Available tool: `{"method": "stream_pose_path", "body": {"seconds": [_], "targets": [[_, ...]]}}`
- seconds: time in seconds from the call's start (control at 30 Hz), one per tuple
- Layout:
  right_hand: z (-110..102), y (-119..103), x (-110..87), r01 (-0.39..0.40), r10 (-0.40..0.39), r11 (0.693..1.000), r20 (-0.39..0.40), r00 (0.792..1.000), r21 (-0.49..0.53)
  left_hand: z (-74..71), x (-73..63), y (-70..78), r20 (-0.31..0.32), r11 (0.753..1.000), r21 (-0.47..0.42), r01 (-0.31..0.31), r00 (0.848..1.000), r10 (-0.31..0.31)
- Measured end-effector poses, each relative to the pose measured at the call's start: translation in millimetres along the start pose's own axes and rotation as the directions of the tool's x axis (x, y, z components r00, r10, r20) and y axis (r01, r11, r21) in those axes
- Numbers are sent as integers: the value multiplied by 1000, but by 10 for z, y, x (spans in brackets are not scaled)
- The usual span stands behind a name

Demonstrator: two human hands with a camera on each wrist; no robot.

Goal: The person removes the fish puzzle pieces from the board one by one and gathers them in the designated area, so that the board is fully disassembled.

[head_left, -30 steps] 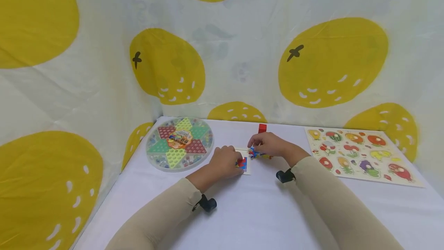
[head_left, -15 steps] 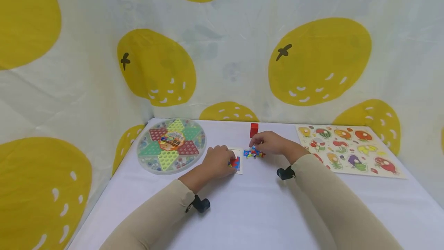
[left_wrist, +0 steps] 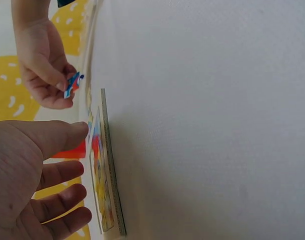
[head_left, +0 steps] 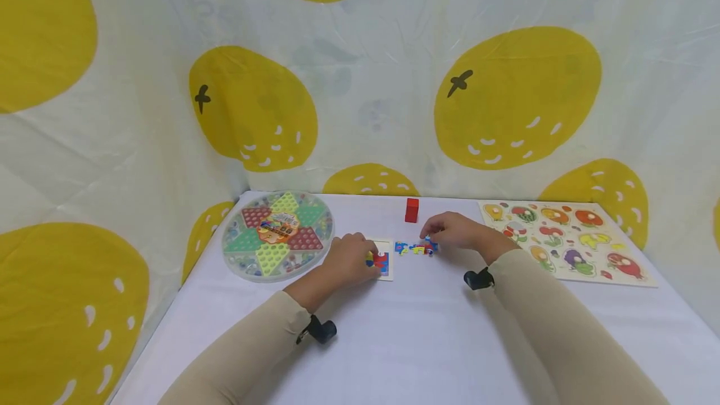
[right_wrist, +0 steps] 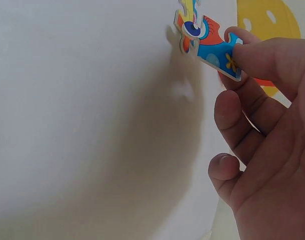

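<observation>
My left hand (head_left: 351,258) rests at the left side of a small framed jigsaw board (head_left: 387,245), covering part of it. In the left wrist view, the thumb and loosely bent fingers lie along the board, and whether every fingertip touches it is unclear. Between thumb and fingers my right hand (head_left: 452,231) pinches a blue-and-red jigsaw piece (right_wrist: 217,54) with a yellow flower on it. Several loose jigsaw pieces (head_left: 401,247) lie on the table just right of the board. One piece with a printed eye (right_wrist: 192,30) shows beside the held piece in the right wrist view.
A red block (head_left: 412,210) stands behind the loose pieces. To the left lies a round Chinese checkers board (head_left: 278,236) with marbles around its rim. A fruit-and-vegetable puzzle board (head_left: 565,239) lies at the right. White cloth covers the table (head_left: 394,342), and a patterned curtain (head_left: 382,80) hangs behind.
My right hand has moved a little right and now holds a jigsaw piece apart from the others. The left hand stays on the board. The head view has shifted slightly right.
</observation>
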State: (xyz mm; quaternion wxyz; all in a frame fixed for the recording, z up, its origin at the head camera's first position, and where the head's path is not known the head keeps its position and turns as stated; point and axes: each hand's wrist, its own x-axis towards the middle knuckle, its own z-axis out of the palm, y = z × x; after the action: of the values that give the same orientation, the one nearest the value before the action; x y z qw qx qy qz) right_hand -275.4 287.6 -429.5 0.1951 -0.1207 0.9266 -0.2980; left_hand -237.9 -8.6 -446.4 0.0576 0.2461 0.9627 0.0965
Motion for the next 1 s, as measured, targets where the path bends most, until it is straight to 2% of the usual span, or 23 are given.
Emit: {"method": "stream_pose_path", "body": {"seconds": [0.3,0.4,0.63,1.0], "targets": [[-19,140,-38,-33,32,999,17,999,22,6,-21,-58,0,999,-18,36,999,-36],[-23,167,-51,-20,19,1000,21,1000,21,0,-41,-82,-5,998,-31,48,999,-48],[-22,196,-53,-24,24,999,30,999,23,1,-103,-146,-16,998,-31,52,998,-52],[-7,233,-19,-45,45,999,1,999,-9,9,-213,-274,-39,996,-77,44,998,-47]]}}
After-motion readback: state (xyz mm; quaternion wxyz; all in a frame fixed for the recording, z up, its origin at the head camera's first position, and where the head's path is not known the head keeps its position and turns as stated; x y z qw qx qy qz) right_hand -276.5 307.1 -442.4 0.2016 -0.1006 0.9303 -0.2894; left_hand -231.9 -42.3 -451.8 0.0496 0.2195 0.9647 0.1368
